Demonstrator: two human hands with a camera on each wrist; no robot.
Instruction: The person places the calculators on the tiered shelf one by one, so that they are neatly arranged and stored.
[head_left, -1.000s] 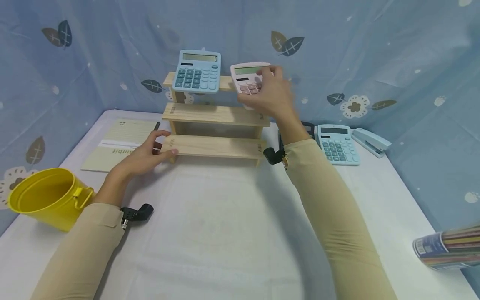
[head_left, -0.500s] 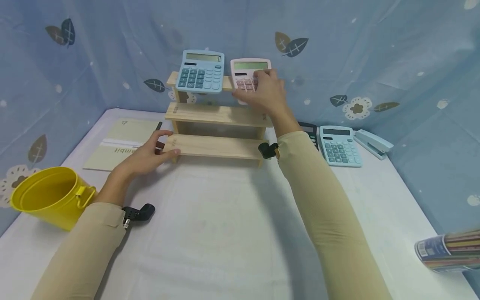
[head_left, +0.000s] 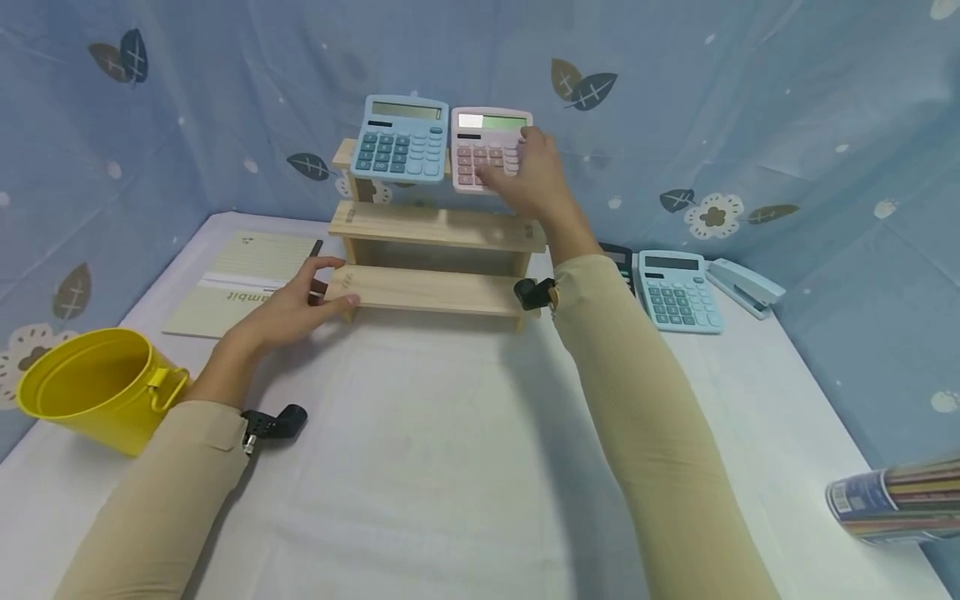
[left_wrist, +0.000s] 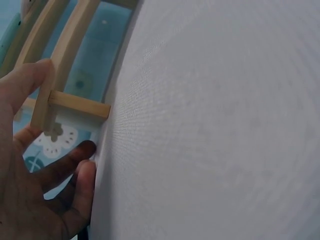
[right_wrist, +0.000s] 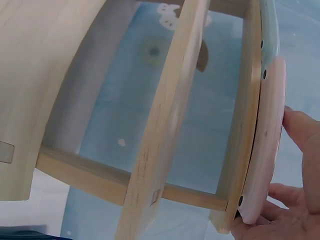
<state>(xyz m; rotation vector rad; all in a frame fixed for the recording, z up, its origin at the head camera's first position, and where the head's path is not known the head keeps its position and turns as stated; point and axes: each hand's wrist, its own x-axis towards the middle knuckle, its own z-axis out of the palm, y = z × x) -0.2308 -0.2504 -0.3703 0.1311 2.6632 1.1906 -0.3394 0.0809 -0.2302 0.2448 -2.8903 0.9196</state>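
Observation:
A three-tier wooden shelf (head_left: 427, 290) stands at the back of the table. On its top tier a light blue calculator (head_left: 401, 142) leans at the left, and a pink calculator (head_left: 471, 150) is right beside it. My right hand (head_left: 536, 179) grips the pink calculator by its right side; the right wrist view shows the thumb on the keypad face of the pink calculator (right_wrist: 267, 145) and fingers around its end. With thumb and forefinger, my left hand (head_left: 277, 319) pinches the left end of the lowest tier, seen closely on the wooden plank (left_wrist: 65, 60) in the left wrist view.
On the left are a yellow bucket (head_left: 112, 417) and a notebook (head_left: 232, 287) with a dark pen (head_left: 317, 247). A second blue calculator (head_left: 678, 292), a partly hidden black calculator (head_left: 621, 262) and a light blue stapler (head_left: 745, 286) lie right. A pencil tube (head_left: 892, 504) stands far right.
My right hand has shifted the pink calculator left, from tilted and apart to nearly straight and close beside the blue one. The left hand stays at the shelf's lowest tier.

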